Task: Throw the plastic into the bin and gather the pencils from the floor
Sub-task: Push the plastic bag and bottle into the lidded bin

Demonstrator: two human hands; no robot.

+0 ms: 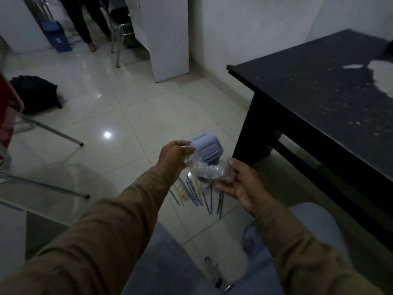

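A small pale-blue bin point(205, 146) with a swing lid stands on the tiled floor beside the black table's leg. My left hand point(173, 157) pinches the top of a crumpled clear plastic wrapper point(207, 170) just in front of the bin. My right hand point(238, 184) has its fingers spread under and against the wrapper's right end. Several coloured pencils point(197, 193) lie fanned out on the floor below the plastic, partly hidden by my right hand.
A black table point(319, 92) fills the right side. A metal chair leg point(53, 130) and a dark bag point(36, 93) are at the left. A person's legs point(85, 24), a blue box point(57, 36) and a white cabinet point(168, 39) stand far back. My jeans-clad knees point(276, 241) are below.
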